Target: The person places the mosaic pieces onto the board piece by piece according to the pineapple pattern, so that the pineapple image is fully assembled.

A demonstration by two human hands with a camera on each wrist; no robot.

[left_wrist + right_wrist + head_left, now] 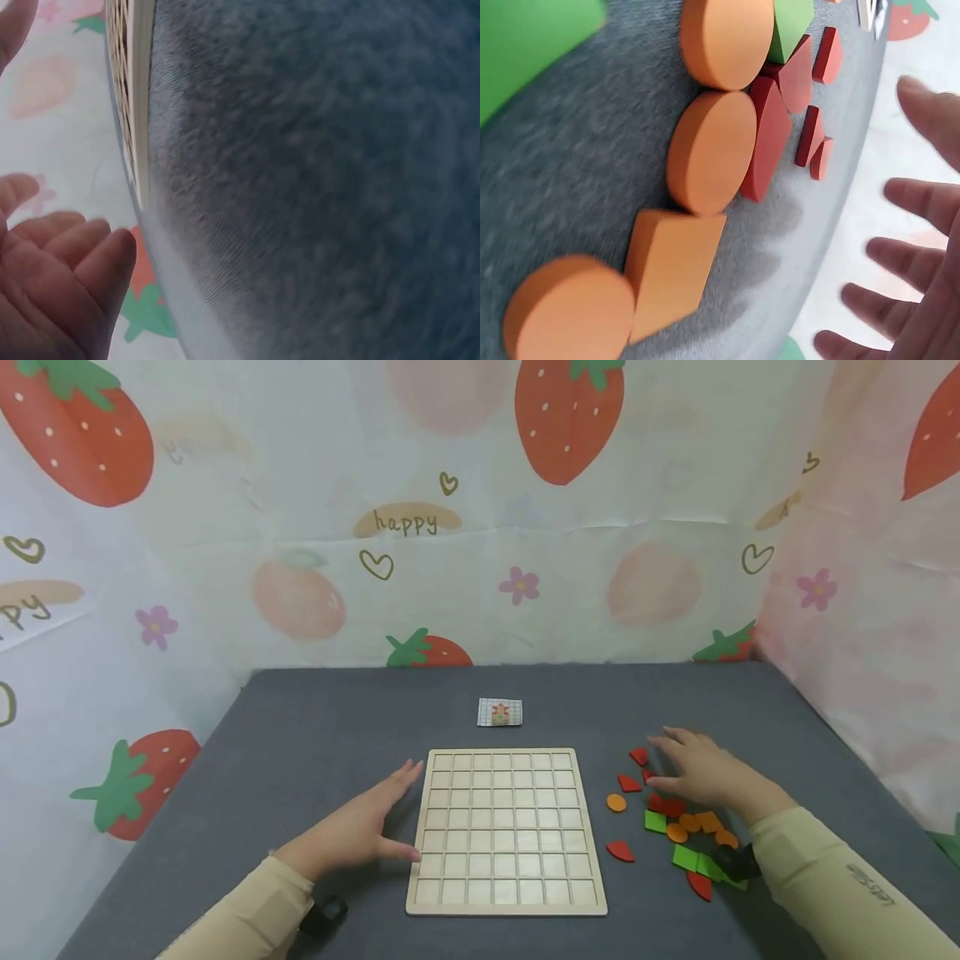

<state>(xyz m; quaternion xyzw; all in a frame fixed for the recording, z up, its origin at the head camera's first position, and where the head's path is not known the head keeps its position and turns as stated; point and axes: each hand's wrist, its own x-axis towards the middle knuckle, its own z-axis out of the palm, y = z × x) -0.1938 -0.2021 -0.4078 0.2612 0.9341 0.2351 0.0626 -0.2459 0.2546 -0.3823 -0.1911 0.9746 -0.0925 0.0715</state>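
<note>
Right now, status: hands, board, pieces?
Left hand open, touching grid board edge. Right hand open over loose pieces, holding nothing. Board empty, nothing blocking.

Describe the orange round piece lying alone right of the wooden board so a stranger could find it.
Start at the pale wooden grid board on the grey table. Just off its right edge, left of the scattered red, green and orange pieces, lies the flat orange disc. Unlike the other orange pieces, it touches nothing, with red pieces as nearest neighbours.

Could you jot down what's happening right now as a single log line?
left hand: open, resting beside wooden grid board | right hand: open, over coloured pieces | board: no pieces in it | small picture card: behind board
</note>
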